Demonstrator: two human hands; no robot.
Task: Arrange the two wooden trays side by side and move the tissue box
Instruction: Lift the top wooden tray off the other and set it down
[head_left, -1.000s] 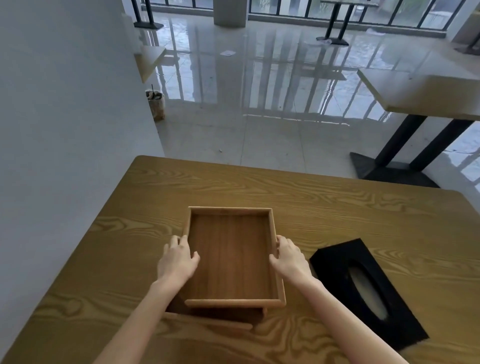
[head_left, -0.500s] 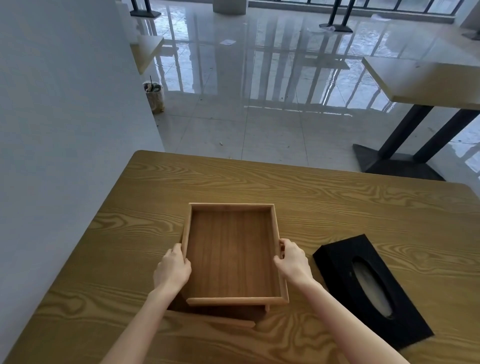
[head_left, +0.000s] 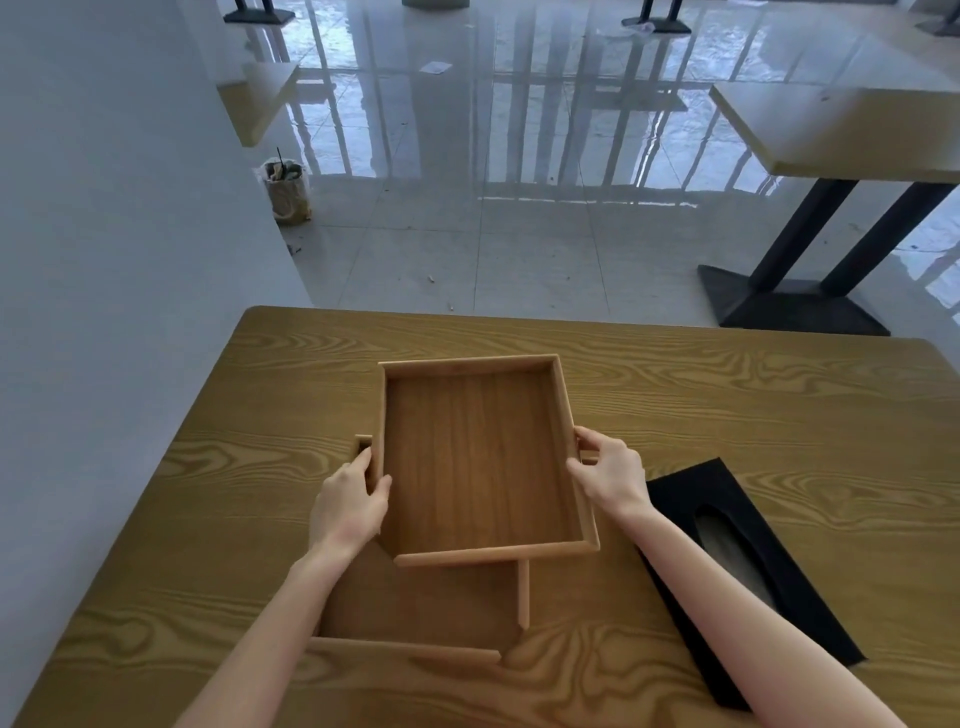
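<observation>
The upper wooden tray (head_left: 475, 457) is lifted above the table and tilted slightly. My left hand (head_left: 349, 504) grips its left rim and my right hand (head_left: 610, 475) grips its right rim. Beneath it the lower wooden tray (head_left: 415, 608) rests on the wooden table (head_left: 727, 405), its near rim and right rim showing. A black tissue box (head_left: 748, 566) lies flat to the right of the trays, partly hidden by my right forearm.
A grey wall (head_left: 104, 260) runs close along the table's left edge. Beyond the table's far edge is a glossy tiled floor with another table (head_left: 841, 130) on black legs at the right and a small bin (head_left: 285, 189) by the wall.
Both hands have raised the upper tray off the lower one and carried it away from me, uncovering much of the lower tray. The tissue box has not moved.
</observation>
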